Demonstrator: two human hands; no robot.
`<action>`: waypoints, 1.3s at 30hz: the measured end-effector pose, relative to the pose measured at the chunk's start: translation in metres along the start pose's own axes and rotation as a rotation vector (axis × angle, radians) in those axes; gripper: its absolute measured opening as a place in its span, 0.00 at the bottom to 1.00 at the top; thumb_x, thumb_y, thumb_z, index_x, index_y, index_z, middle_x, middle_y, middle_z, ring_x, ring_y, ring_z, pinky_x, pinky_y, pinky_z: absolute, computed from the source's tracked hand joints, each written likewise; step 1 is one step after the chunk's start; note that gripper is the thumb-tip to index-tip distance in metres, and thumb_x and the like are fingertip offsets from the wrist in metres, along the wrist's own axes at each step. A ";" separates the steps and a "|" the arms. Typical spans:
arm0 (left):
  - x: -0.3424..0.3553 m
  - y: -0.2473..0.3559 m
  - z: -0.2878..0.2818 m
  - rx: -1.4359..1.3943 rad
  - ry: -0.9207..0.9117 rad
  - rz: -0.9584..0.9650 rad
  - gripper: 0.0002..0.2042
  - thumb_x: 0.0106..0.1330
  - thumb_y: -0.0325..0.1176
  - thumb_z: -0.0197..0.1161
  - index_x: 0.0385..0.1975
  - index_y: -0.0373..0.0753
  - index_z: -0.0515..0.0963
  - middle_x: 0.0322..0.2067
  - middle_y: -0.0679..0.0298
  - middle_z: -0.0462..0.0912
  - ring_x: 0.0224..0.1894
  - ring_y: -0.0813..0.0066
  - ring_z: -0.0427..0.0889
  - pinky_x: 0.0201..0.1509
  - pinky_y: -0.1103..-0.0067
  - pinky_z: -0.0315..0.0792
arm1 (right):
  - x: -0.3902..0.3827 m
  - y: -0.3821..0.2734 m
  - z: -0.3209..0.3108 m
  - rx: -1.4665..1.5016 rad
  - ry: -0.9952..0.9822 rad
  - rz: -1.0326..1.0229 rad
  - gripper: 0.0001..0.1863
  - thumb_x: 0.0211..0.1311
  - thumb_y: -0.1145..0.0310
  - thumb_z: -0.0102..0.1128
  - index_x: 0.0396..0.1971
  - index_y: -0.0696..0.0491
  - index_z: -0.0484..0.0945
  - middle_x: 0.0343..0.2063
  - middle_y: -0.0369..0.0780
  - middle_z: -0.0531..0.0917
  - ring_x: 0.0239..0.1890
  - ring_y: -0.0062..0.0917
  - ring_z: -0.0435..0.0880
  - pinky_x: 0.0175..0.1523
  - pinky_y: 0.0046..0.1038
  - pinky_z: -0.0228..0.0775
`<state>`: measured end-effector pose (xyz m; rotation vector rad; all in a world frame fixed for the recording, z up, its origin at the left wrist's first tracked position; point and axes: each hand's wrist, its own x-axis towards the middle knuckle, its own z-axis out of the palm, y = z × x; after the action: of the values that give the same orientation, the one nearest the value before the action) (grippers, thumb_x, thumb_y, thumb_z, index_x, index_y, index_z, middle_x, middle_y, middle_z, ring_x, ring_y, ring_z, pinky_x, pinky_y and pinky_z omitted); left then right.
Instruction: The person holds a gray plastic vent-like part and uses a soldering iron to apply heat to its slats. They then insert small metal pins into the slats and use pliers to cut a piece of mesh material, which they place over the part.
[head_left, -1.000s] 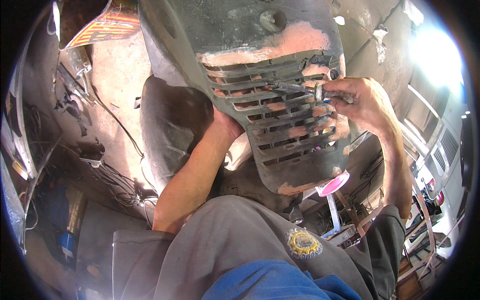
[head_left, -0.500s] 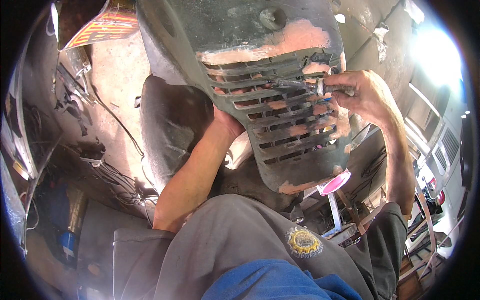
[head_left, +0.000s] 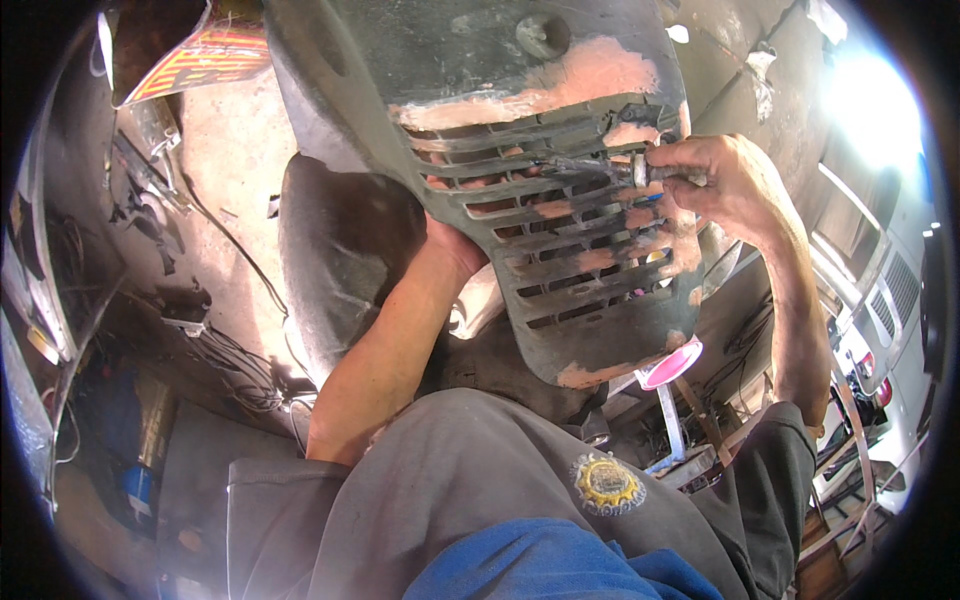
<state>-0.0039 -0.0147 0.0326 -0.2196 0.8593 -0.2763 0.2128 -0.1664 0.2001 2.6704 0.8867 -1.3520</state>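
Observation:
A dark plastic vehicle panel with a slatted grille lies across my lap, with pinkish filler smeared over its upper part, some slats and the lower edge. My left hand reaches under its left edge and supports it from behind; bits of its fingers show through the slots. At the right side, my right hand pinches a slim tool with a pale metal collar. The tool's thin dark end points left along the upper slats; its exact kind is unclear. My right fingers sit close over the panel's right edge.
Below the panel's lower right edge is a round pink-topped container or lid, near a metal stand. Cables and scraps lie on the floor at left. A red-and-yellow striped piece is at upper left. A white vehicle stands far right.
Almost nothing differs. The panel's upper left part has shifted slightly left, and the tool in my right hand has moved a touch upward. Both hands keep their hold.

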 end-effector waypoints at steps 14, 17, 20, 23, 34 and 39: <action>0.000 0.000 0.003 -0.025 0.020 0.002 0.45 0.64 0.77 0.31 0.66 0.44 0.70 0.60 0.50 0.75 0.61 0.50 0.73 0.67 0.50 0.63 | 0.002 0.008 0.005 -0.001 0.001 0.006 0.21 0.50 0.69 0.64 0.47 0.51 0.86 0.36 0.44 0.89 0.34 0.31 0.89 0.45 0.31 0.80; -0.001 0.000 0.003 -0.053 0.019 0.009 0.46 0.64 0.77 0.30 0.65 0.44 0.70 0.59 0.50 0.76 0.61 0.51 0.74 0.67 0.50 0.63 | 0.001 0.003 0.004 -0.018 0.024 -0.012 0.21 0.49 0.70 0.64 0.47 0.51 0.86 0.38 0.43 0.89 0.35 0.31 0.90 0.45 0.31 0.80; -0.003 0.000 0.010 -0.069 0.044 -0.016 0.47 0.64 0.78 0.28 0.65 0.44 0.71 0.59 0.52 0.76 0.61 0.52 0.74 0.68 0.50 0.63 | 0.001 0.005 0.003 0.001 0.015 0.008 0.21 0.49 0.70 0.64 0.47 0.51 0.86 0.39 0.43 0.89 0.35 0.31 0.90 0.46 0.31 0.80; 0.005 0.000 -0.005 -0.045 0.006 -0.006 0.46 0.64 0.78 0.26 0.65 0.46 0.70 0.59 0.53 0.76 0.61 0.52 0.74 0.68 0.48 0.62 | 0.003 0.006 0.003 -0.001 0.017 -0.014 0.20 0.49 0.70 0.64 0.46 0.51 0.86 0.39 0.43 0.89 0.35 0.31 0.90 0.46 0.31 0.80; -0.002 0.000 0.008 -0.033 0.045 -0.017 0.46 0.64 0.78 0.25 0.68 0.48 0.67 0.62 0.52 0.73 0.64 0.51 0.71 0.70 0.49 0.59 | 0.012 0.015 0.004 -0.031 -0.025 -0.018 0.20 0.51 0.68 0.64 0.47 0.50 0.86 0.31 0.44 0.89 0.29 0.29 0.89 0.40 0.31 0.80; -0.004 0.000 0.009 -0.016 0.047 -0.014 0.47 0.64 0.78 0.25 0.68 0.47 0.67 0.63 0.51 0.72 0.65 0.51 0.70 0.70 0.49 0.59 | 0.012 0.011 0.001 -0.059 -0.005 -0.029 0.19 0.51 0.68 0.64 0.46 0.49 0.87 0.30 0.44 0.89 0.28 0.29 0.88 0.40 0.31 0.79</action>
<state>0.0005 -0.0127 0.0406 -0.2353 0.9073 -0.2888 0.2230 -0.1703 0.1878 2.6198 0.9527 -1.3157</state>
